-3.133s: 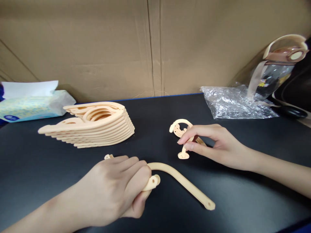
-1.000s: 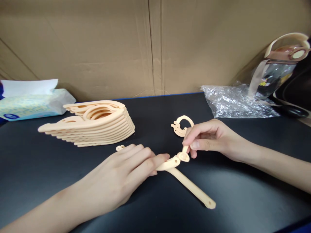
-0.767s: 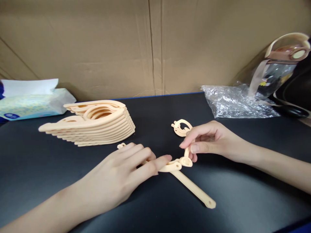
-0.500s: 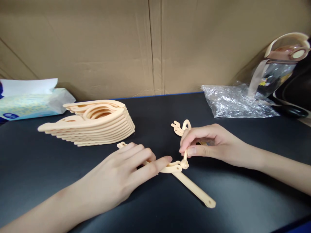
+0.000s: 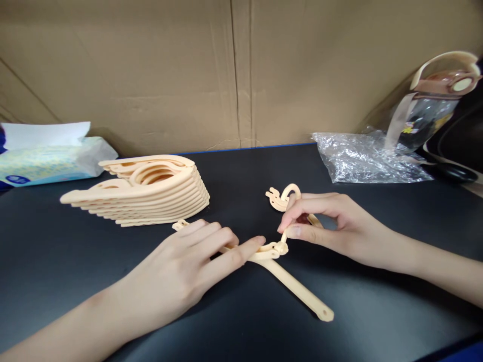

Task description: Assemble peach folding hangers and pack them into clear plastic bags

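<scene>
My left hand (image 5: 196, 261) presses over a cream plastic hanger arm (image 5: 267, 250), fingers curled over it and covering its middle. A second, straight arm (image 5: 302, 289) slants from under that one to the lower right, flat on the table. Between thumb and fingertips, my right hand (image 5: 320, 221) pinches the upper part of a cream hanger hook (image 5: 284, 236). The hook's round knob (image 5: 281, 248) sits at the forked end of the hanger arm; I cannot tell whether it is seated. Behind the right hand lies another curved hook piece (image 5: 290, 190), partly hidden, beside a notched piece (image 5: 277, 201).
A stack of cream hanger parts (image 5: 169, 196) stands at left on the black table (image 5: 234, 327). A tissue pack (image 5: 56, 156) lies at far left. Clear plastic wrap (image 5: 362, 156) and a drinking bottle (image 5: 433, 110) are at the back right, before a cardboard wall (image 5: 169, 75).
The joined end of the hanger arm and the knob have shifted slightly left and up. The hook in my right hand has moved with them.
</scene>
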`<state>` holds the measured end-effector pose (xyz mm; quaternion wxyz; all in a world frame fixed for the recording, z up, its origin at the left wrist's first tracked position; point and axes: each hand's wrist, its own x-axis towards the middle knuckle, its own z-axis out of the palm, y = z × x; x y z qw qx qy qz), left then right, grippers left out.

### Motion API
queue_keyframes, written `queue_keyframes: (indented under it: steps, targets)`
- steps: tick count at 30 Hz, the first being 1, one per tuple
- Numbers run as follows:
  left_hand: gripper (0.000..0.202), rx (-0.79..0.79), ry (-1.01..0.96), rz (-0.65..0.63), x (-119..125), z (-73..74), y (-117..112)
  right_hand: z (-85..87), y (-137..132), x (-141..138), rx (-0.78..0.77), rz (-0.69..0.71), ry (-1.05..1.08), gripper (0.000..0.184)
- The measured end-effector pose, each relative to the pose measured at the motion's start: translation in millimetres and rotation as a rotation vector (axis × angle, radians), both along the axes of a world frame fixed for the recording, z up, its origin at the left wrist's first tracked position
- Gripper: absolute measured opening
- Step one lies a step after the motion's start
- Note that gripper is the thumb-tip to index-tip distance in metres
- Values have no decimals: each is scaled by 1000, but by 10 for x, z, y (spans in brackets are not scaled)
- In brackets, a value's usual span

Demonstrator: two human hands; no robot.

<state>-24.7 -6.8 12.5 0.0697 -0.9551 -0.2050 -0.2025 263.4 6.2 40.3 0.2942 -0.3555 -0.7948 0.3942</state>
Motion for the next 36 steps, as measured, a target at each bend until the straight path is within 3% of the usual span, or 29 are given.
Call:
queue_keyframes:
  steps: [13,36]
  targets:
    - [42,53,45,38,22,-6,1,-40,-8,-14,81,-95,-13,15]
    - [42,147,87,64,45,-19,-51,-108,-43,-40,159,-126,-66,17]
